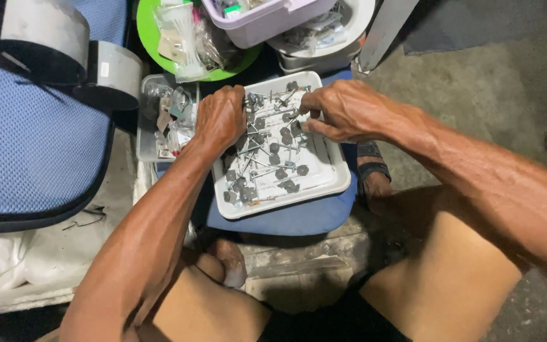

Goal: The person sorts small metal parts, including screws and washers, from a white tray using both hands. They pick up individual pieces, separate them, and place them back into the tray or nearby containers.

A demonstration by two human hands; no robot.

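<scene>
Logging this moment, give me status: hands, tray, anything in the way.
Left hand and right hand both down in white tray, fingers among metal screws. Grip unclear. Nothing blocking.

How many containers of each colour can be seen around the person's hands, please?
White tray of screws, under the left hand and right hand: 1
Clear plastic tray: 1
Green round dish: 1
Lilac tub: 1
White basin: 1
Total: 5
</scene>
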